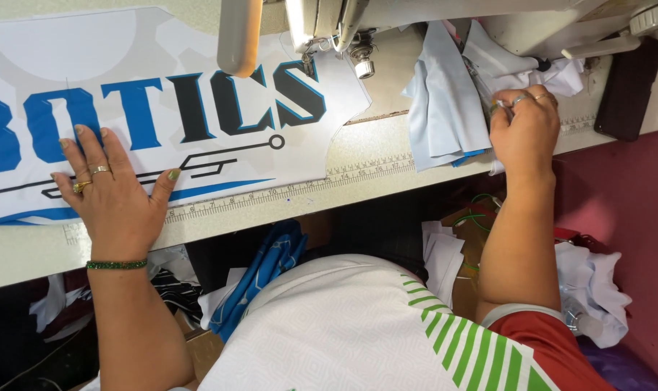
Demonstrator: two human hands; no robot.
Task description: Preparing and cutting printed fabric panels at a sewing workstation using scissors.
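Here the left hand [112,192] lies flat, palm down, on a white printed fabric panel [162,58], its fingers [72,145] spread wide and the thumb angled out to the side. Two gold rings sit on those fingers and a green beaded bracelet [116,265] circles the wrist. Under the fingertips run large blue and black letters and thin circuit-like lines (the panel's lower edge shows just below the palm, along the ruler strip [285,191] printed on the table front). The panel spreads away from the fingers towards the sewing machine [329,29], whose presser foot stands well beyond the thumb, over the far corner of the cloth.

The right hand [523,130] is curled, its fingers [504,105] drawn together and pinching into a heap of pale blue and white fabric pieces [445,108]; exactly which piece they grip I cannot tell. Rings show on this hand too. The heap lies just to the thumb side of the knuckles, on the cream sewing table [372,141], between the hand and the machine's needle area. A dark flat object [628,87] lies beyond the knuckles on the outer side, near the table edge.

Below the table edge, nearer the wrists, more loose fabric scraps [593,289] pile up beside a pink wall [626,188], and blue patterned cloth [267,268] hangs between the two forearms.
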